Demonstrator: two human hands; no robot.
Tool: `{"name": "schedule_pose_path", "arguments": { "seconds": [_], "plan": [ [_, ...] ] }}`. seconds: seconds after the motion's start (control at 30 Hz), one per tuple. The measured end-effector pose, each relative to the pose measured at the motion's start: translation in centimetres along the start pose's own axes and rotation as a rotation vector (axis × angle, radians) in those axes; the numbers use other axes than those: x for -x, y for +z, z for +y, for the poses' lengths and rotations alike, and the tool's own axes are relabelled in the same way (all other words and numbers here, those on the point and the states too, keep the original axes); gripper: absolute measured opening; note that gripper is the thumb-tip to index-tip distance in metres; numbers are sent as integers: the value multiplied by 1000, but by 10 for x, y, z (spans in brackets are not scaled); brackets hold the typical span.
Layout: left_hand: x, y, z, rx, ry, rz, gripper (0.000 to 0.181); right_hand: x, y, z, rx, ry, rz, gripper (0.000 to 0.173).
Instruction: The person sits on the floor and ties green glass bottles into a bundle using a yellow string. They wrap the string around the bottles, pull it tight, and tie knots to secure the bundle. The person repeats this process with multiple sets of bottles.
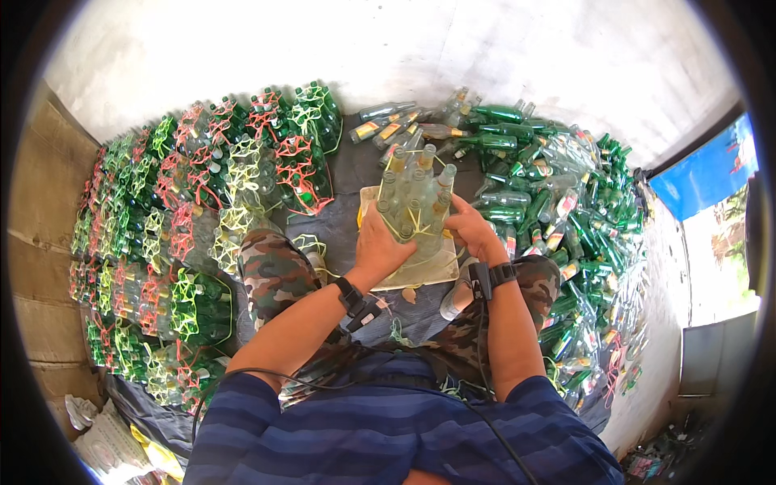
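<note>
Between my hands several clear glass bottles point(417, 182) stand upright, packed in a cluster. A pale yellow cord point(418, 224) loops around them and runs between some of the necks. My left hand point(382, 242) grips the near left side of the cluster, thumb across the front. Against its right side, my right hand point(471, 227) holds on with bent fingers; its fingertips are partly hidden behind the glass. Under the bottles is a shallow, pale yellowish tray or board point(445, 270), set on the dark floor covering between my feet.
Rows of tied green and clear bottle bundles point(306, 173) fill the left, bound with red and yellow cord. Loose bottles point(545, 182) are heaped at the right and back. A white wall point(388, 48) rises behind. A black cable point(485, 339) hangs from my right wrist.
</note>
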State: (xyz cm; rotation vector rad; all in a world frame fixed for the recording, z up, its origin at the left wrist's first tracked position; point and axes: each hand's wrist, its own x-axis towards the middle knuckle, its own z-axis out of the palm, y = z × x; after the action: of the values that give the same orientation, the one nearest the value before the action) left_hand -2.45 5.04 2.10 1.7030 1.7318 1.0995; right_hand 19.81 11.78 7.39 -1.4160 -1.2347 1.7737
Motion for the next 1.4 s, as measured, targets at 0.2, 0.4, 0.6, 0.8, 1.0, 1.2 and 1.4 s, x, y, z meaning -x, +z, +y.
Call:
{"name": "schedule_pose_path", "arguments": {
  "seconds": [0.2,0.4,0.6,0.8,1.0,1.2,1.4],
  "plan": [
    [-19,-11,-14,126,50,-63,103,4,11,17,-12,35,100,74],
    [-48,-28,-23,182,2,-263,98,21,35,44,-177,19,188,80],
    [-95,-37,-40,-84,86,-490,105,33,73,66,-276,-163,291,78],
    [-90,-37,-35,-271,116,-415,100,23,80,84,-190,-244,339,78],
    [-63,-53,-11,-411,157,-283,72,18,86,81,-213,-300,357,76],
    [-47,-59,26,-264,503,36,43,13,85,88,-171,-305,391,80],
    [-24,-30,30,-268,644,-243,30,16,82,77,8,-163,402,77]
  ]
}}
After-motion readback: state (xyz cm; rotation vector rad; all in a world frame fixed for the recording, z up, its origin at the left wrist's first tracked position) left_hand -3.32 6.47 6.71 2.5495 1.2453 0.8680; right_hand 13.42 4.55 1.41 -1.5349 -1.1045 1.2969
